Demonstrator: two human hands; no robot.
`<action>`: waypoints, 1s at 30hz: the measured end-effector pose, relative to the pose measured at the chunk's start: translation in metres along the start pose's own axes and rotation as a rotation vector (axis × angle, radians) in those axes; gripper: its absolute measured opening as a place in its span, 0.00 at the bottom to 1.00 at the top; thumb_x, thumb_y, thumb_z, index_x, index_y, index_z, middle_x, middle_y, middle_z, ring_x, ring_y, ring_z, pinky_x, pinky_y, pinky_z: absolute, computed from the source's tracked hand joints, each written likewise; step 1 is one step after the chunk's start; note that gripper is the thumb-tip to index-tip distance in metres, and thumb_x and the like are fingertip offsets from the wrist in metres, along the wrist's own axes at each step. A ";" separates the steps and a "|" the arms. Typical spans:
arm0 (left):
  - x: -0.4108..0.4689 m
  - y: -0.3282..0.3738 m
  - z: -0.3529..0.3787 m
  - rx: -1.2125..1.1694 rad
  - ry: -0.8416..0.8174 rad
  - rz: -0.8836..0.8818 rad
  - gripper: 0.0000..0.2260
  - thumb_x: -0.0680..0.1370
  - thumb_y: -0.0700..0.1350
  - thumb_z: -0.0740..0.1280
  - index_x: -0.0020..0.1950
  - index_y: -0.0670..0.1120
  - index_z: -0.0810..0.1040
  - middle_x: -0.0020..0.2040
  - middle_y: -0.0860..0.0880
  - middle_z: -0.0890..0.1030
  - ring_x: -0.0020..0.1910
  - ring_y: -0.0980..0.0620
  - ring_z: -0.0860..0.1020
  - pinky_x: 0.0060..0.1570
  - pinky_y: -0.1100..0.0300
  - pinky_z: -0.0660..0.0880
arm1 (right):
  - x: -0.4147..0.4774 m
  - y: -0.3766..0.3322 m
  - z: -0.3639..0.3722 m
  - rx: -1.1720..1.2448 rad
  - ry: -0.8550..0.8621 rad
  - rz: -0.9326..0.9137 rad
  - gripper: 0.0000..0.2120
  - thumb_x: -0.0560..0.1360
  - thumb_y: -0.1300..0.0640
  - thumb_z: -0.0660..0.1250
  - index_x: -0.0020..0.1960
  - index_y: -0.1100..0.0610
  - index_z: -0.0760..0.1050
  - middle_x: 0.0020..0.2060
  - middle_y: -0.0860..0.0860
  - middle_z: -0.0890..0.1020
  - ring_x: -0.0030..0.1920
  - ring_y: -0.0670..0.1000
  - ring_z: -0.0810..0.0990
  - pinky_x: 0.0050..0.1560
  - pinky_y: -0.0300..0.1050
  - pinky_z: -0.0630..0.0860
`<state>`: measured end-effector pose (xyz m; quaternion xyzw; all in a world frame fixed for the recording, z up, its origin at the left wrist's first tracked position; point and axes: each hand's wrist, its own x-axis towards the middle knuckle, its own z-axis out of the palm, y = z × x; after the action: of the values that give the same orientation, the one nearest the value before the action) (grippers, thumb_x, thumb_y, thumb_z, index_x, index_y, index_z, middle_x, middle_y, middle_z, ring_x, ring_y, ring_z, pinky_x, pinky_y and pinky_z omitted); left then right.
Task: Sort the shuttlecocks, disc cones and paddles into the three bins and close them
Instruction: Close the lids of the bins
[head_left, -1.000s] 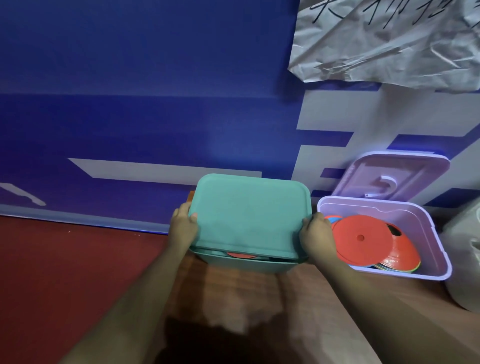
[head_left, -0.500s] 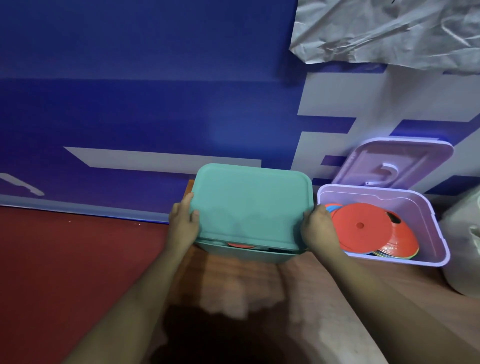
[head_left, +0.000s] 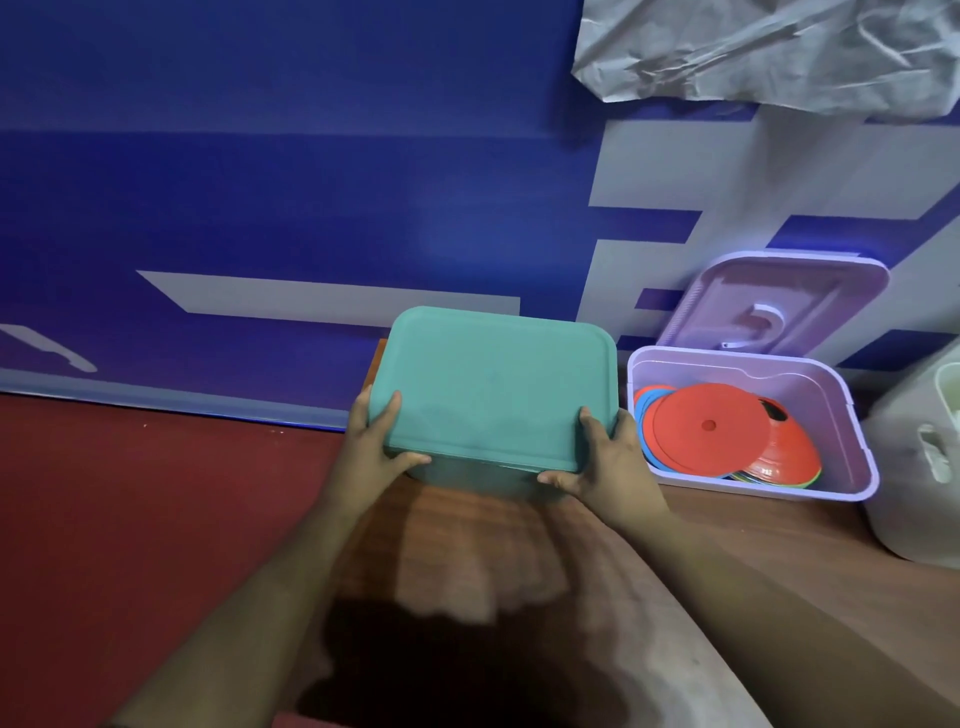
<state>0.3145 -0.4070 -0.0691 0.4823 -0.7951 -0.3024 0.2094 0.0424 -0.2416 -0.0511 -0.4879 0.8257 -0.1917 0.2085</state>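
A teal lid (head_left: 493, 384) lies flat on top of the teal bin (head_left: 467, 475), hiding what is inside. My left hand (head_left: 374, 441) grips the lid's near left corner, thumb under the edge. My right hand (head_left: 602, 457) grips the near right corner the same way. To the right stands an open lilac bin (head_left: 852, 452) holding a stack of disc cones (head_left: 711, 431), mostly orange with blue, green and yellow edges showing. Its lilac lid (head_left: 774, 306) leans upright against the wall behind it.
The bins stand on a wooden surface (head_left: 519, 561) against a blue and white wall banner (head_left: 311, 208). A white bin (head_left: 919, 467) sits at the far right edge. Red floor (head_left: 130, 519) lies to the left. Crumpled paper (head_left: 769, 47) hangs on the wall above.
The teal lid has come down flat onto the teal bin, closing the gap at the front where an orange item showed. Both hands have shifted toward the lid's near corners.
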 end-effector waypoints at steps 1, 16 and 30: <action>-0.001 -0.001 0.001 0.016 0.007 0.000 0.40 0.64 0.47 0.80 0.73 0.43 0.67 0.75 0.44 0.57 0.75 0.50 0.57 0.71 0.69 0.52 | -0.001 0.001 0.001 -0.012 0.021 -0.009 0.50 0.62 0.35 0.75 0.75 0.57 0.61 0.65 0.61 0.62 0.67 0.62 0.66 0.69 0.50 0.66; -0.009 0.003 0.005 -0.025 -0.013 -0.085 0.31 0.73 0.50 0.73 0.74 0.47 0.67 0.75 0.43 0.56 0.75 0.49 0.57 0.74 0.55 0.55 | -0.024 0.012 0.008 0.283 0.114 0.041 0.23 0.80 0.48 0.60 0.72 0.57 0.68 0.67 0.58 0.72 0.68 0.55 0.70 0.69 0.41 0.63; 0.011 0.025 0.001 -0.314 0.192 -0.426 0.15 0.72 0.35 0.61 0.58 0.45 0.69 0.51 0.47 0.77 0.50 0.45 0.76 0.42 0.57 0.69 | -0.001 0.000 -0.005 0.512 0.225 0.389 0.04 0.72 0.64 0.60 0.46 0.63 0.68 0.44 0.60 0.75 0.44 0.57 0.72 0.44 0.46 0.66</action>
<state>0.2928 -0.4081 -0.0524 0.6264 -0.5958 -0.4122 0.2876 0.0401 -0.2403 -0.0470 -0.2287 0.8462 -0.4019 0.2647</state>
